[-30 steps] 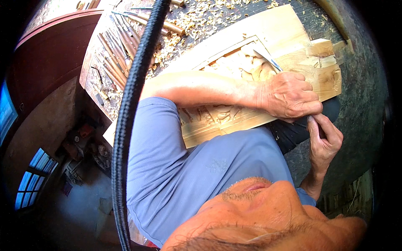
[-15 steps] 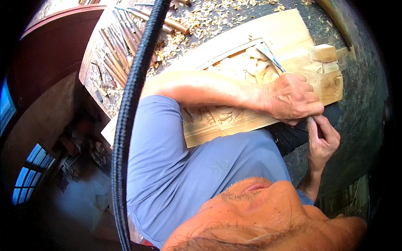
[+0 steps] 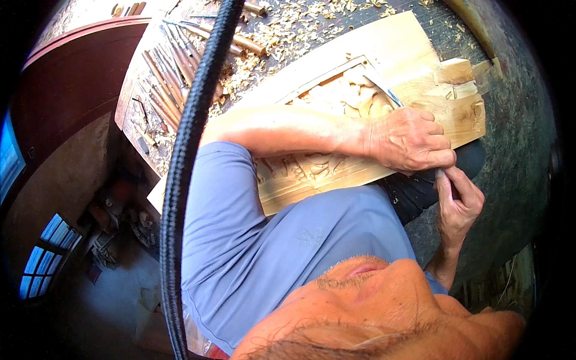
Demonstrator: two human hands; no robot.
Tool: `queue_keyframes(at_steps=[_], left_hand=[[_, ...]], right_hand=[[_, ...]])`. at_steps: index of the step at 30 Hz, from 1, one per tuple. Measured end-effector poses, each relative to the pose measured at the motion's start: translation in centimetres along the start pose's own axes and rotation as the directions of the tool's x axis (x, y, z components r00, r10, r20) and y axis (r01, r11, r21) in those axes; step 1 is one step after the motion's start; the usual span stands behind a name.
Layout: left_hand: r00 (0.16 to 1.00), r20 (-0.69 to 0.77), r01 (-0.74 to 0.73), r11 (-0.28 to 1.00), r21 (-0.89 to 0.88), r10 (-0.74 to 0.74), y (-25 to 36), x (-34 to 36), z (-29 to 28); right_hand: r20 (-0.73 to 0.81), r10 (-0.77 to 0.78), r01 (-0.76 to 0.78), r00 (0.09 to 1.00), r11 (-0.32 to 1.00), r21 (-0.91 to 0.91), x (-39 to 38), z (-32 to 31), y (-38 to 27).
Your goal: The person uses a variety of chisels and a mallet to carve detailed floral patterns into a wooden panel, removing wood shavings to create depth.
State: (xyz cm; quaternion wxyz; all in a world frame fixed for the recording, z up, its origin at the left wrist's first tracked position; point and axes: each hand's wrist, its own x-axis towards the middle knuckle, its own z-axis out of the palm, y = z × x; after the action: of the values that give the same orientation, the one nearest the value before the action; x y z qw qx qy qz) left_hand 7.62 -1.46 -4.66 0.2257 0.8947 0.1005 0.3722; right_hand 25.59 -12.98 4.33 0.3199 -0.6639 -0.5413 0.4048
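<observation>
Chisel [image 3: 393, 98] — wrapped by left fingers [image 3: 440, 144] — blade projecting over carved board [image 3: 403, 45]

Pale wooden board [image 3: 396, 39], slanted, carved with recessed relief [image 3: 354, 99]; slim chisel [image 3: 385, 92] angled, blade at relief's edge.

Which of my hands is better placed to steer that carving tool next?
Probably your left hand: it's closed around the carving tool just behind its blade, over the wooden board. Your right hand is farther from the blade, beyond the board's edge.
</observation>
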Motion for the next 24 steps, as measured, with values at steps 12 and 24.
queue_keyframes(at_steps=[12, 24], left_hand=[[0.997, -0.003, 0.073, 0.997, 0.033, -0.073, 0.1, 0.6, -0.4], [0.996, 0.012, 0.085, 0.996, -0.016, -0.085, 0.6, 1.0, -0.2]], right_hand=[[0.038, -0.014, 0.014, 0.999, 1.0, -0.002, 1.6, -1.1, 0.1], [-0.009, -0.005, 0.005, 1.0, 1.0, 0.001, 0.3, -0.7, 0.9]])
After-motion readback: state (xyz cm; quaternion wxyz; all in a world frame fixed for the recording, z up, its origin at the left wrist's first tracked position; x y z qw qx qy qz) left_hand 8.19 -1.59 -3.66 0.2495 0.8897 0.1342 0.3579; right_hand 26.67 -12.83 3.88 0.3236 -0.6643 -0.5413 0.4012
